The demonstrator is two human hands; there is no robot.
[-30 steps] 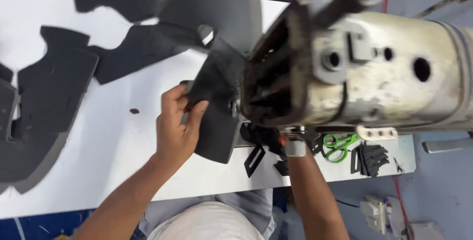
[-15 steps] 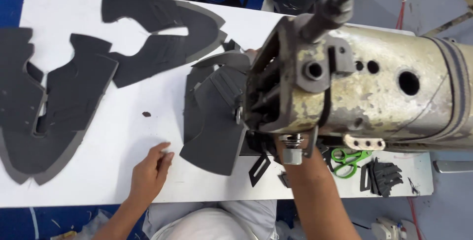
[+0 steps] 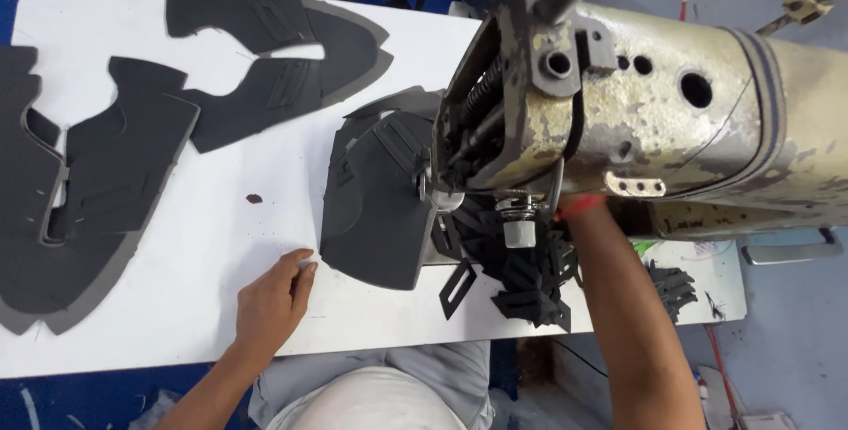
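Machinery fills the upper right of the view: a heavy sewing machine head (image 3: pixel 645 121), cream paint chipped and stained, its round bolt holes and needle bar facing the camera. It hides the right hand altogether; only the right forearm (image 3: pixel 618 306) shows, running up under the casting to a red band at the wrist, so whether that hand is spread or gripping cannot be told. Under the needle end lies a dark grey cut panel (image 3: pixel 375 209), flat and matte, with a curved lower edge and a stitched strip across its top; its right edge disappears beneath the machine. The left hand (image 3: pixel 269 302) rests on the white table (image 3: pixel 221 245) just beside the panel's lower left corner, fingers curled loosely together with the tips close to that edge, and contact cannot be made out. A heap of small black strips (image 3: pixel 521 280) sits below the machine, beside the forearm. Across the left of the table lie large dark foam-like cut pieces (image 3: pixel 97 183) with paler grey borders and slotted cut-outs, and another such piece (image 3: pixel 283 68) lies further up. A small dark spot (image 3: pixel 254 198) marks the bare table between them and the panel.
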